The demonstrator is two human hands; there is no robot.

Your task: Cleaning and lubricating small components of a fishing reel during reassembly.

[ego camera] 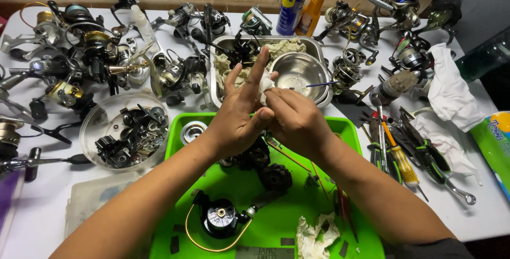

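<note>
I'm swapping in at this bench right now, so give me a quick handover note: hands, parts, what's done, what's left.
Left hand: open, fingers spread, over the green tray.
Right hand: pinching a white tissue against the left hand's fingers, wiping them.
On the tray: black reel body with its wire bail, dark gear parts, a crumpled tissue.
Behind: steel bowl with a brush, clear bowl of small parts, tools on the right.
Done: reel stripped into parts.
Left: the parts lie unassembled.

Repair workbench — fishing reels (85,52), tools (404,153).
</note>
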